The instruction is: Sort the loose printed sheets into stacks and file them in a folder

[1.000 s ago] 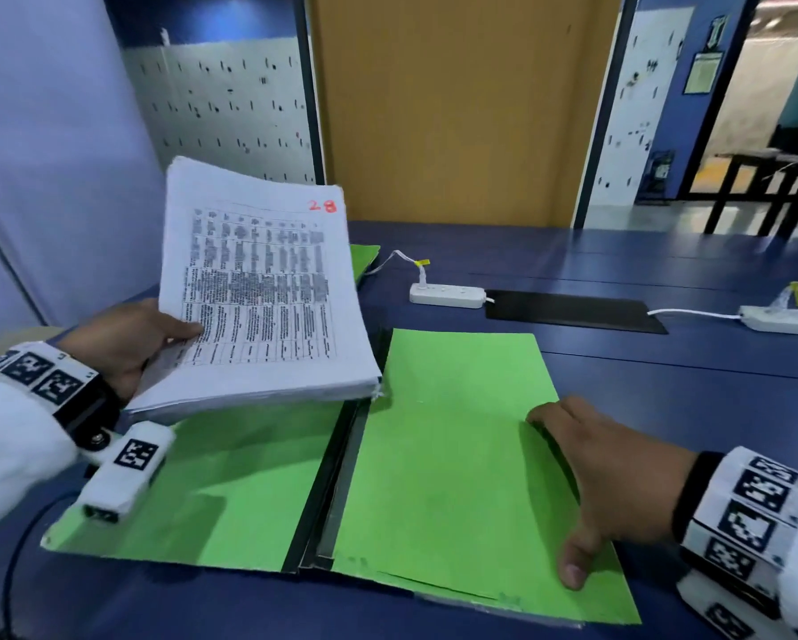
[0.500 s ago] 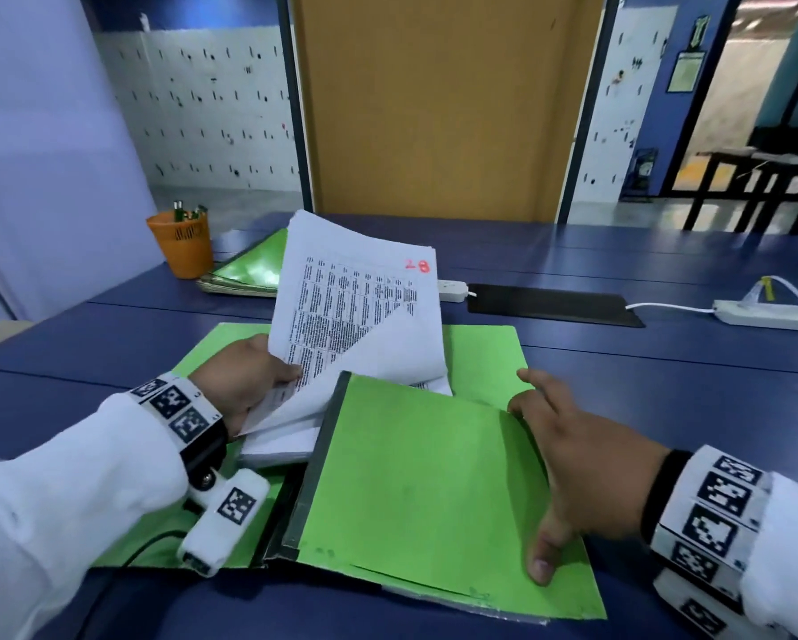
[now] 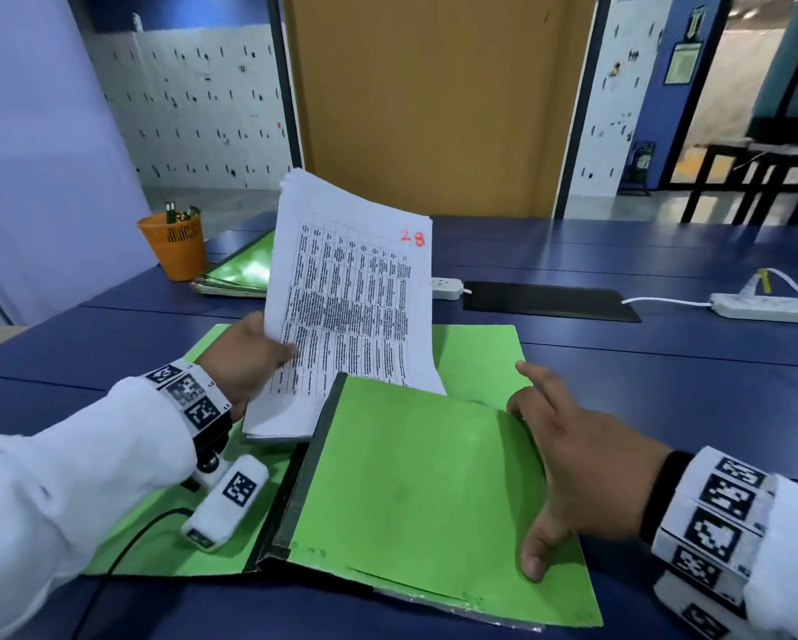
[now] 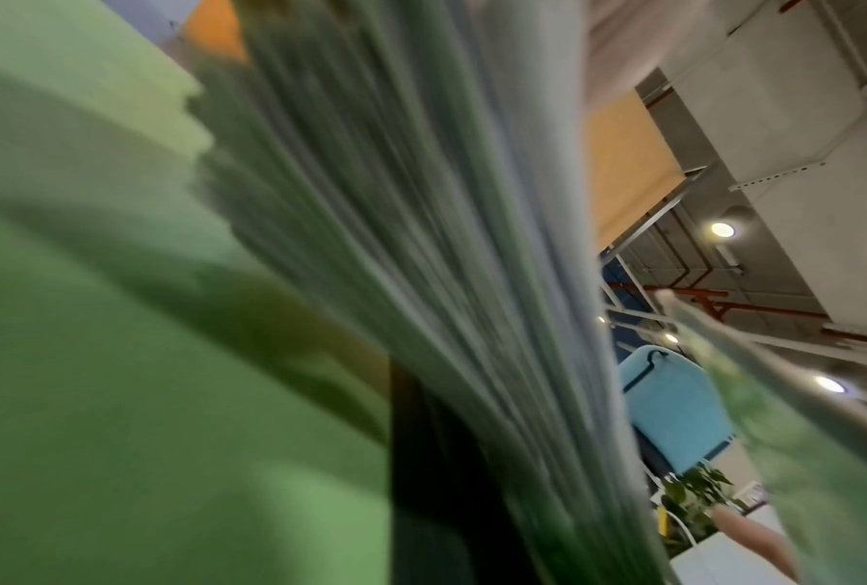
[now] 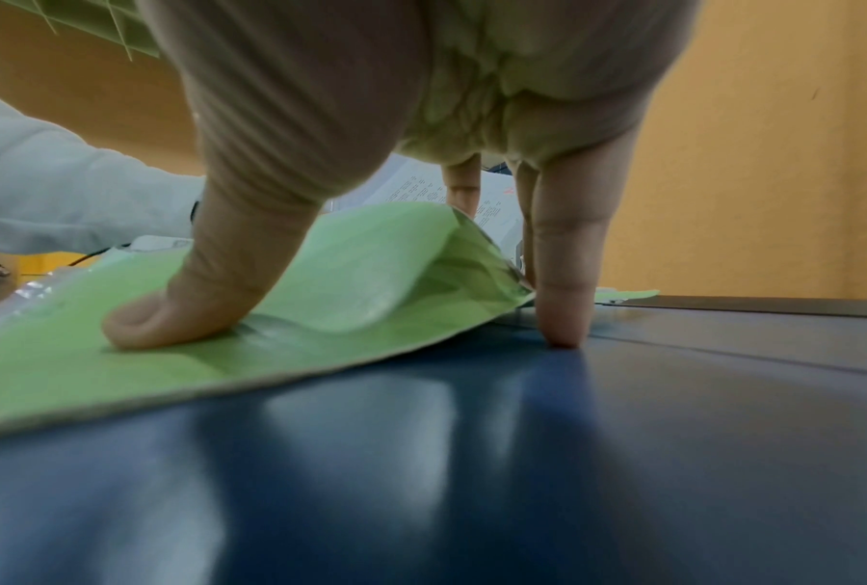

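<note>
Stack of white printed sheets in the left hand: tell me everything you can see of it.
The thick stack of white printed sheets looks like plain office paper. Its top page carries a dense black table and a red handwritten 28 in the upper right corner. It stands tilted and bowed, lower end inside the open green cardboard folder by the dark spine, partly hidden behind the raised flap. The left hand grips its left edge, thumb on the top page.

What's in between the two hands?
The lifted green folder flap, with the paper stack tucked partly behind it. The head view shows this between the left hand and right hand.
</note>
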Available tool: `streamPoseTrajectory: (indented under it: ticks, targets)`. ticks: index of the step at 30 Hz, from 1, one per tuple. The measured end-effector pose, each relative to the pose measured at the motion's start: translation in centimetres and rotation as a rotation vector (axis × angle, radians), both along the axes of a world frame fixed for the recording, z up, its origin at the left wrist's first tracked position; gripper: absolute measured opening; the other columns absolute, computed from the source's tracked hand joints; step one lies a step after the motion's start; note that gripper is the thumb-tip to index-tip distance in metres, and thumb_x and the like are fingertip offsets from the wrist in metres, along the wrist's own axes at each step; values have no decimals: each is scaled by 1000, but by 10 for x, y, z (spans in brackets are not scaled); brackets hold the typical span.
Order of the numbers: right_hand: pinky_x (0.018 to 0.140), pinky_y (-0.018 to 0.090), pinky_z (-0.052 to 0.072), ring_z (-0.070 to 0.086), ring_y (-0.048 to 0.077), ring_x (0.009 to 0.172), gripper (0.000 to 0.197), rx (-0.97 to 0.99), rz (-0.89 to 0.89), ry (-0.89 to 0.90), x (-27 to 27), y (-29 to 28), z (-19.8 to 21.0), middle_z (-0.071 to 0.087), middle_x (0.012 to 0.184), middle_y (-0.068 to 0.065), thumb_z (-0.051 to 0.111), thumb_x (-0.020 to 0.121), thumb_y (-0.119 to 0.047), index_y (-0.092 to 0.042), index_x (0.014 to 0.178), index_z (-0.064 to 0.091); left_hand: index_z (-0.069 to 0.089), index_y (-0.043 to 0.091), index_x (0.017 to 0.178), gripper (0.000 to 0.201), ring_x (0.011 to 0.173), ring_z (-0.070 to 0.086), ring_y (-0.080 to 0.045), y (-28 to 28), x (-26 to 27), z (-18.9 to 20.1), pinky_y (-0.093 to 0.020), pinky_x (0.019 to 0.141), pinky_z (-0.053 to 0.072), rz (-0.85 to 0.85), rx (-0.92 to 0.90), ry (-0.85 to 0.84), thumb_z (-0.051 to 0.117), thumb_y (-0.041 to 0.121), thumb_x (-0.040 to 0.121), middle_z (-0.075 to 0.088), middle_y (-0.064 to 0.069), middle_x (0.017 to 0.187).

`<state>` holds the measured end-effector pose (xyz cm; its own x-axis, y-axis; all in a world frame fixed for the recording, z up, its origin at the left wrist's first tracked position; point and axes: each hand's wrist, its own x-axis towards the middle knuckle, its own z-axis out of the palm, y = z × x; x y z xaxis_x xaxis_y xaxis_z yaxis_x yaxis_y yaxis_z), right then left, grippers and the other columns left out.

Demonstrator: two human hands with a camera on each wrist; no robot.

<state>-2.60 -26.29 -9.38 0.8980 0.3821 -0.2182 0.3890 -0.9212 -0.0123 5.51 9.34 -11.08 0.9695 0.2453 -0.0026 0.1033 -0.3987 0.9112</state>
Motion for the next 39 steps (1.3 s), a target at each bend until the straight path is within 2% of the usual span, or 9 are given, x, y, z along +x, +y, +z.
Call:
streamPoseTrajectory:
  ticks: [3, 9, 14, 17, 19, 26, 30, 32, 39]
  targets:
    - [85, 36, 54, 64, 21, 92, 143, 3, -4, 13, 1, 0, 0, -27, 156, -8, 77, 20, -83, -22, 135, 19, 65, 5, 119, 27, 101, 72, -43, -9, -14, -3, -64, 97, 54, -20, -138, 73, 61, -3, 95, 77, -19, 107]
    - [83, 35, 53, 59, 19, 93, 139, 38, -20, 48, 0, 5, 2, -25, 154, -13, 82, 24, -78, -20, 134, 20, 62, -4, 121, 29, 86, 68, -39, -37, -34, -3, -57, 87, 56, -135, -285, 190, 60, -8, 93, 71, -31, 109]
    - [102, 39, 46, 36, 22, 134, 148, 107, -61, 88, -1, 1, -4, -9, 153, -8, 85, 24, -74, -25, 143, 12, 58, -13, 123, 49, 99, 62, -54, -47, -43, -13, -73, 95, 46, -210, -374, 315, 50, -3, 76, 59, -46, 120]
    - [101, 43, 46, 40, 23, 121, 158, 79, -167, 126, -3, -3, -9, 27, 131, 1, 77, 14, -82, -23, 145, 11, 54, -15, 126, 41, 93, 61, -45, -46, -44, -23, -61, 92, 50, -142, -370, 379, 36, -11, 90, 61, -44, 114]
    - [96, 41, 50, 50, 22, 109, 145, 102, -227, 184, -3, -5, -11, 36, 118, -1, 80, 19, -79, -23, 138, 22, 55, -16, 123, 39, 97, 60, -46, -46, -42, -32, -66, 102, 44, -136, -396, 414, 32, -13, 91, 59, -45, 119]
    - [91, 36, 52, 55, 15, 92, 117, 103, -254, 236, 0, -5, -12, 37, 103, -7, 84, 24, -76, -24, 122, 46, 61, -9, 122, 38, 102, 61, -45, -50, -45, -32, -64, 109, 43, -125, -482, 479, 32, -7, 97, 63, -40, 121]
    - [89, 35, 53, 54, 14, 91, 113, 90, -258, 232, 0, -4, -12, 36, 101, -8, 85, 26, -75, -23, 119, 47, 66, -11, 123, 53, 103, 70, -42, -49, -49, -20, -53, 102, 53, -198, -613, 550, 27, 19, 102, 66, -33, 124]
    - [90, 35, 53, 54, 14, 92, 115, 83, -255, 236, 1, -3, -12, 36, 101, -8, 84, 25, -76, -23, 120, 47, 64, -6, 131, 60, 118, 66, -42, -50, -50, -13, -50, 107, 49, -253, -648, 568, 27, 34, 108, 64, -30, 133]
    - [91, 37, 53, 55, 16, 92, 115, 76, -255, 243, 3, -1, -11, 38, 103, -7, 84, 21, -76, -22, 117, 50, 64, -3, 133, 43, 132, 57, -44, -62, -43, -12, -56, 115, 42, -218, -422, 605, 45, 23, 105, 69, -23, 129]
